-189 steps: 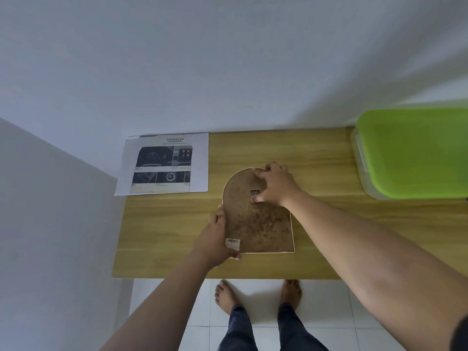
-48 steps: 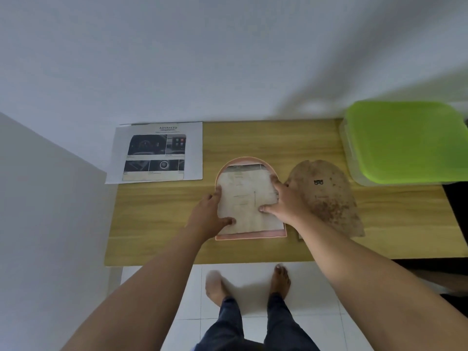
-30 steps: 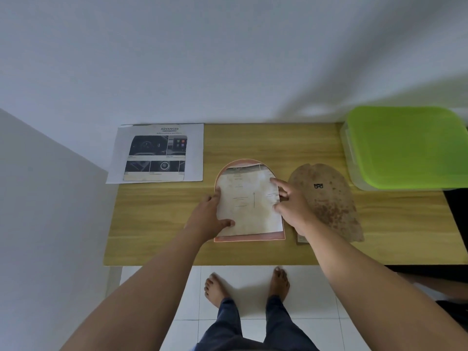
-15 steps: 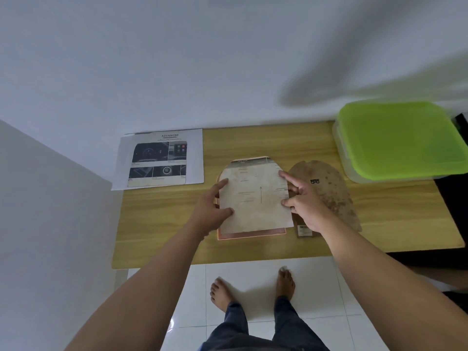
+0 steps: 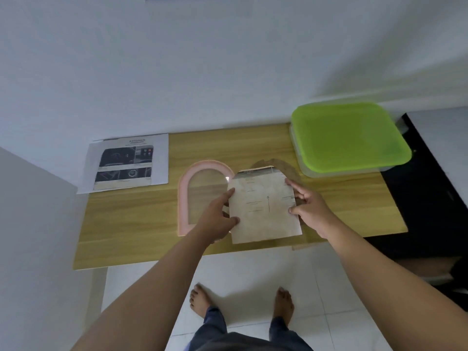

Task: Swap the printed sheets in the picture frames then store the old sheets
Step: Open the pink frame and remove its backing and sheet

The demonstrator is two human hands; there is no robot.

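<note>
A pink arched picture frame (image 5: 182, 198) lies flat on the wooden table (image 5: 131, 224), its window showing the wood beneath. To its right I hold a yellowed old printed sheet (image 5: 263, 214) lifted above the table. My left hand (image 5: 217, 219) pinches the sheet's left edge and my right hand (image 5: 307, 207) grips its right edge. The brown arched backing board (image 5: 283, 167) lies under and behind the sheet, mostly hidden. A fresh printed sheet (image 5: 129, 164) with dark photos rests at the table's back left, overhanging the edge.
A clear storage box with a lime-green lid (image 5: 347, 138) stands at the table's back right. A white wall runs behind the table. A black surface (image 5: 428, 198) adjoins the table on the right. My bare feet stand on white floor tiles below the table's front edge.
Both hands lifted the old sheet out of the pink frame and carried it to the right, over the backing board. The frame's window now shows bare.
</note>
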